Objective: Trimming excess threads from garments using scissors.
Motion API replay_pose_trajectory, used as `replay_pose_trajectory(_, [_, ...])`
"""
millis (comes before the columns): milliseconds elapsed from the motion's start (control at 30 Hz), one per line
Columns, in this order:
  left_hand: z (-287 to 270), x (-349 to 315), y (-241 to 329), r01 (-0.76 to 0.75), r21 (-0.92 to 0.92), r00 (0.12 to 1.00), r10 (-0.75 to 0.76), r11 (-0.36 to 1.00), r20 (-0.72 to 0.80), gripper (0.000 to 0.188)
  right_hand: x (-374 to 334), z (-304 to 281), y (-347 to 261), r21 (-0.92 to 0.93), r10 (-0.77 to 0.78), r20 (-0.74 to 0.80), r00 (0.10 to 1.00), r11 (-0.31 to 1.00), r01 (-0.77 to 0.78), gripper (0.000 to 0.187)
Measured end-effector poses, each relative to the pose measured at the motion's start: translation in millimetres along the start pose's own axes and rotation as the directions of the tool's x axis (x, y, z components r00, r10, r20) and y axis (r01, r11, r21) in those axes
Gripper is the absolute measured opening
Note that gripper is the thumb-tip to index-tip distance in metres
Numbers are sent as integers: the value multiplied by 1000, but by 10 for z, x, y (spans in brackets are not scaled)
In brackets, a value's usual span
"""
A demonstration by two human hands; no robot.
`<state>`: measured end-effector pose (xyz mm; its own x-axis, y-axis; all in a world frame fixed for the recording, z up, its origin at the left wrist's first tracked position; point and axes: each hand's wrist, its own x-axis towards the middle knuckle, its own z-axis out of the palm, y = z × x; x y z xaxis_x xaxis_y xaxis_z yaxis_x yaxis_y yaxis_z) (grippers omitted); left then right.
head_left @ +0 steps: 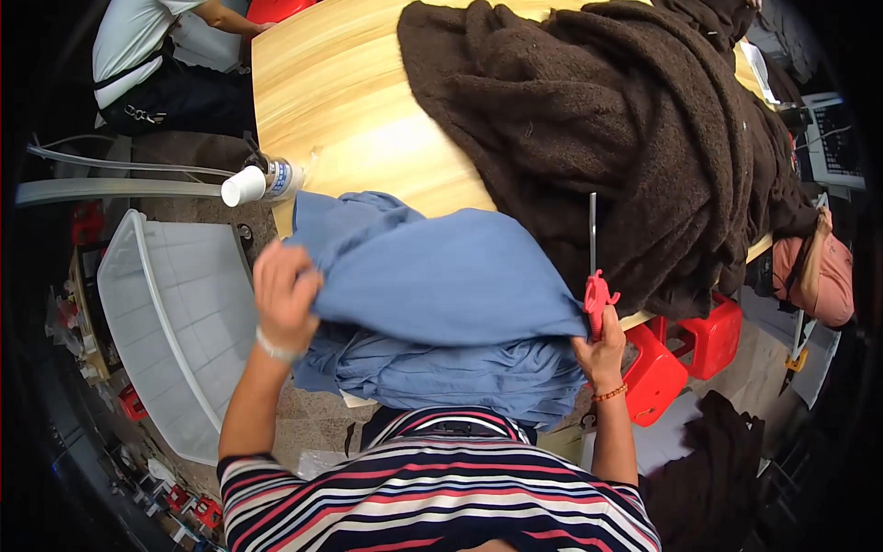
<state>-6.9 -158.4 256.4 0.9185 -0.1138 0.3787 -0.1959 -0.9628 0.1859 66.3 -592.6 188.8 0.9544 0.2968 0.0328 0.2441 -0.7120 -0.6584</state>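
Left hand: The left hand (283, 293), slightly blurred and with a pale band at its wrist, curls its fingers at the left edge of the blue cloth (451, 276); whether it grips the fabric or only touches it, one cannot tell.
Right hand: The right hand (602, 350), a beaded bracelet (610, 394) at its wrist, closes around a pink tool (598, 299) at the right end of the cloth; a slim metal rod (593, 230) points from the tool toward the far side.
Blue cloth: A smooth, billowing layer spans the gap between the hands at the near edge of the wood-grain surface (336, 78), above a crumpled blue pile (460, 373) in front of the person's striped shirt (441, 497).
Brown cloth: A large, heavily folded brown cloth (598, 120) covers the right part of the surface and drapes over its edge, just beyond the pink tool.
Surface corner: A white cup (243, 187) lies tipped beside a clear container (282, 178) at the near left.
Floor: A translucent bin (175, 322) stands at left; red stools (655, 377) stand at right, with dark fabric (713, 465) heaped nearer the person.
Co-workers: One person in a white top (136, 41) sits at far left; another, in a pink top (819, 276), is at far right beside the brown cloth.
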Motion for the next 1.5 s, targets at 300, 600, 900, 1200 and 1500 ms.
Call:
replay_pose_trajectory(300, [-461, -1141, 858, 189, -352, 752, 95, 917, 652, 27, -78, -510, 113, 53, -11, 519, 855, 998, -20, 54])
replay_pose_trajectory(600, [466, -925, 2, 789, -395, 601, -723, 470, 341, 34, 1273, 485, -442, 137, -97, 510, 855, 990, 30, 47])
replay_pose_trajectory(900, [227, -698, -242, 799, -576, 503, -716, 172, 483, 16, 1112, 604, -211, 348, -53, 470, 881, 928, -130, 27])
replay_pose_trajectory(1200, [178, -1121, -412, 771, -618, 516, -721, 154, 463, 17, 476, -251, 36, 273, 41, 461, 886, 944, -186, 12])
replay_pose_trajectory(1500, [-141, -1087, 5, 809, -587, 453, -669, 31, 590, 69, -262, -106, -856, 101, -248, 578, 777, 967, 233, 46])
